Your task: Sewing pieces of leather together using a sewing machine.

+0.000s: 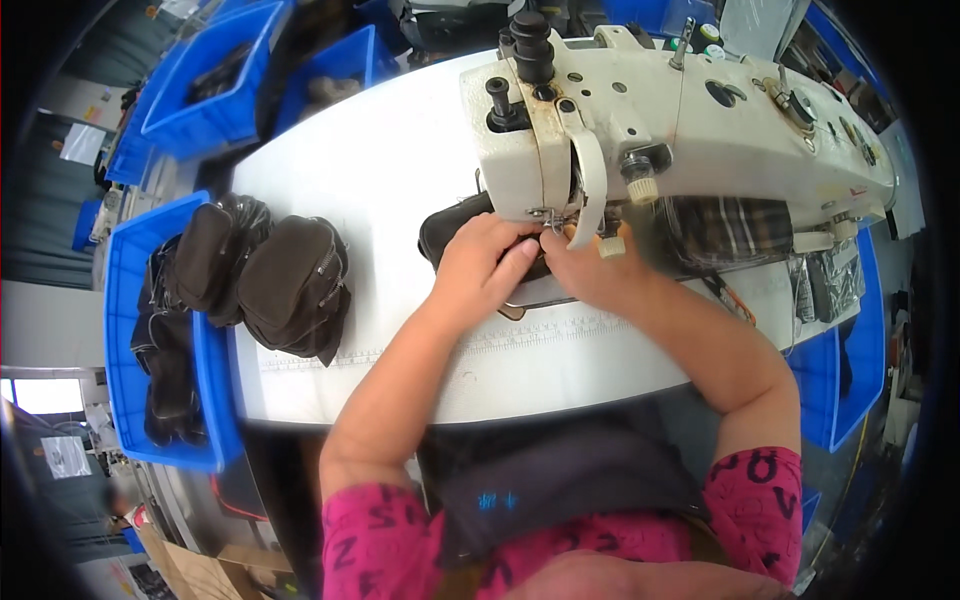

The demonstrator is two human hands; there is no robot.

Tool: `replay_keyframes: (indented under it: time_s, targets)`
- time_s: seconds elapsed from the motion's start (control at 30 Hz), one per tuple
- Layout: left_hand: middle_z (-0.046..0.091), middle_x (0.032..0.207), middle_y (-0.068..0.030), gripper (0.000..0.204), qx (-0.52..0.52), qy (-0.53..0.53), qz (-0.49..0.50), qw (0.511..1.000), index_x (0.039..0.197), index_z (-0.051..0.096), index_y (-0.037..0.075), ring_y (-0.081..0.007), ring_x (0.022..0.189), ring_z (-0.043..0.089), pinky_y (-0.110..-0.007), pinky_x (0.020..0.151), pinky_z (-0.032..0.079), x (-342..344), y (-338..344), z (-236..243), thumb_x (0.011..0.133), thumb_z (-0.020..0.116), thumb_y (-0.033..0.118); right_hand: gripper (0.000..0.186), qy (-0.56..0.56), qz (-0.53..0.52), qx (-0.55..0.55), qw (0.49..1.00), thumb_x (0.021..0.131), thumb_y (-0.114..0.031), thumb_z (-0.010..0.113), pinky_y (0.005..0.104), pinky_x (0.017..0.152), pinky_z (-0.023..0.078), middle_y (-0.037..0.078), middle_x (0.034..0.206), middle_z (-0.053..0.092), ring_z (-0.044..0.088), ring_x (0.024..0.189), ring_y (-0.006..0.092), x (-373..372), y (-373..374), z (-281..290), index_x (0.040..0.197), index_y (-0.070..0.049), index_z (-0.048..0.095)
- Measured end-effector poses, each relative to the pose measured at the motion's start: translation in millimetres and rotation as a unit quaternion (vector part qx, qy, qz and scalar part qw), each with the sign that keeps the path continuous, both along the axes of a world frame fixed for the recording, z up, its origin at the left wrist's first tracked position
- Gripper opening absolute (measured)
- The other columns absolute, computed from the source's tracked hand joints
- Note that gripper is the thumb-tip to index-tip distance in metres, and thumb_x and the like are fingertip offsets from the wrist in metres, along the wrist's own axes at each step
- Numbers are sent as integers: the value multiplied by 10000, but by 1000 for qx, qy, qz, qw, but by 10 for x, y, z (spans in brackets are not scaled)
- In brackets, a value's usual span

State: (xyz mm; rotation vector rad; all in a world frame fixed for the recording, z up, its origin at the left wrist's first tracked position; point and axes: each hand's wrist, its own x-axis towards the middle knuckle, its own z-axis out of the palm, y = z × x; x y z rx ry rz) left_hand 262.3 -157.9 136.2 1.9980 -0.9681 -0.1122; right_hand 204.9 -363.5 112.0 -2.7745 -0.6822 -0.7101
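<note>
A cream sewing machine [625,100] stands on a white worktable [390,170]. A dark brown fabric piece [450,220] lies under its presser foot. My left hand [480,260] presses on that piece just left of the needle, its thumb and fingers gripping it. My right hand [590,265] is at the piece just right of the needle, with its fingertips partly hidden behind the machine's head. Scissors [735,300] with orange on the handle lie to the right of my right hand.
Two brown pouches [290,285] sit at the table's left, beside a blue bin [212,415] of dark pieces. More blue bins [205,90] stand behind. Folded plaid fabric [725,225] and a plastic-wrapped item [820,280] lie right, near another blue bin [855,390].
</note>
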Motion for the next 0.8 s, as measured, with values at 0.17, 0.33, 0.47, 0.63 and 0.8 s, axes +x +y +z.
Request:
replay_keyframes:
  time_s: [0.17, 0.33, 0.47, 0.63, 0.8]
  targets:
    - [706, 1117, -118, 246, 24, 1, -19, 1000, 1212, 734, 106, -340, 1039, 645, -425, 966, 507, 59, 58, 5, 1003, 655, 208, 339, -42, 20, -83, 995, 890, -178, 685, 355, 690, 536, 13, 923, 698, 701, 890, 203, -18, -53, -47, 1218, -95, 668]
    - [702, 1108, -123, 272, 124, 12, -34, 992, 1212, 734, 112, -314, 1048, 662, -400, 905, 544, 102, 54, 156, 946, 733, 172, 389, -36, 10, -119, 992, 906, -200, 681, 337, 733, 541, 11, 968, 713, 703, 899, 192, -51, -51, 17, 1283, -107, 663]
    - [711, 1104, -126, 240, 154, -54, -5, 987, 1169, 756, 105, -314, 1041, 666, -398, 897, 546, 74, 20, 69, 937, 742, 162, 357, 0, -2, 178, 984, 907, -190, 681, 342, 702, 538, 43, 837, 711, 708, 793, 202, 6, 2, -184, 1248, -85, 690]
    - [737, 1064, -124, 172, 72, 73, 34, 994, 1080, 786, 79, -346, 1022, 679, -392, 880, 544, 136, 77, -36, 924, 753, 142, 385, 192, 34, 125, 973, 855, -130, 676, 373, 579, 485, 49, 676, 646, 651, 641, 231, -124, -117, -46, 1232, -67, 723]
    - [745, 941, -110, 153, 152, 67, 33, 986, 1053, 763, 25, -256, 824, 693, -359, 775, 546, 71, 85, 83, 939, 767, 127, 385, 30, 104, -92, 990, 784, -111, 679, 390, 537, 456, 42, 655, 613, 614, 595, 234, -327, -76, 76, 1134, 45, 710]
